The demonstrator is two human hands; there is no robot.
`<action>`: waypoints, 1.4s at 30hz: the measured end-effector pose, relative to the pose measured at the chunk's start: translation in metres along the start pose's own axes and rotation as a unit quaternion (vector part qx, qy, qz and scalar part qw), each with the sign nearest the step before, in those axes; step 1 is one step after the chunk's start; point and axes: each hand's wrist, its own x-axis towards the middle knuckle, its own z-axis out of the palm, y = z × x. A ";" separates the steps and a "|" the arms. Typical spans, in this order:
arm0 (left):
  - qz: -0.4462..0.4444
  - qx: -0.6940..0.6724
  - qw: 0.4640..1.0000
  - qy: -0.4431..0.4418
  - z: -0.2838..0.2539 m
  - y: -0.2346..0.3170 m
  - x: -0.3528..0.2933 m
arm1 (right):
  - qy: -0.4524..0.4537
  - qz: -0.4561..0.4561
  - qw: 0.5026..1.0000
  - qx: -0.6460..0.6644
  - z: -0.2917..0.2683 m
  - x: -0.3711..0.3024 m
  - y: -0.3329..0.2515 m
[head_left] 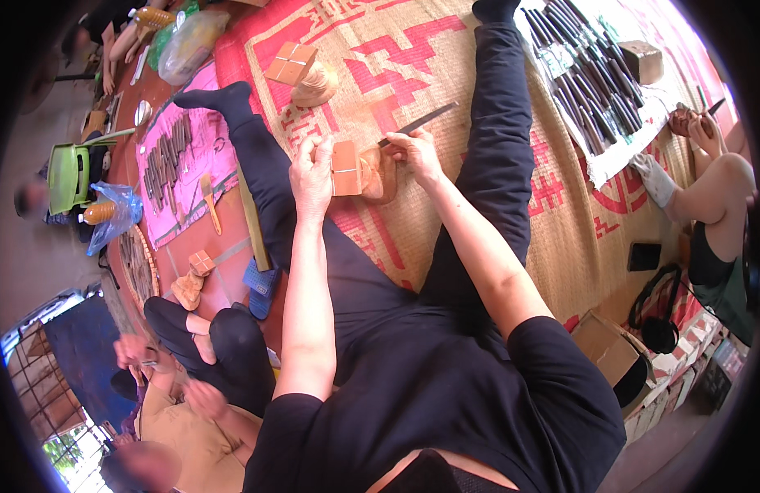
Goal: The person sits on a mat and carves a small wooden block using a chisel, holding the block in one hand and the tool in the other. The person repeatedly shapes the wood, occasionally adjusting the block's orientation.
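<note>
- A floor-level carving workshop, by its look
- Slim hand tools (589, 78) in rows on a white cloth (603, 173), more on a pink cloth (161, 230)
- Part-carved wooden blocks (363, 168)
- Other people (201, 427) seated low near a woven mat (552, 246) over tiled floor (168, 261)

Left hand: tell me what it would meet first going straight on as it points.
Probably the carved wooden piece on the mat beyond the left hand; depth is unclear, so it might pass above.
</note>
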 end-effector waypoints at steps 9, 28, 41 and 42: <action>0.054 0.038 0.998 0.016 0.002 -0.002 0.002 | 0.003 0.002 1.000 -0.014 -0.005 0.004 -0.005; 0.061 0.059 0.996 0.012 0.004 0.005 0.000 | -0.031 -0.021 0.999 0.016 0.004 -0.011 0.005; 0.058 0.043 0.997 0.007 0.003 0.004 0.001 | 0.031 -0.024 0.998 0.039 -0.005 0.004 0.006; 0.053 0.034 0.998 0.008 0.003 0.003 0.000 | 0.062 -0.006 0.997 0.047 -0.006 0.006 0.003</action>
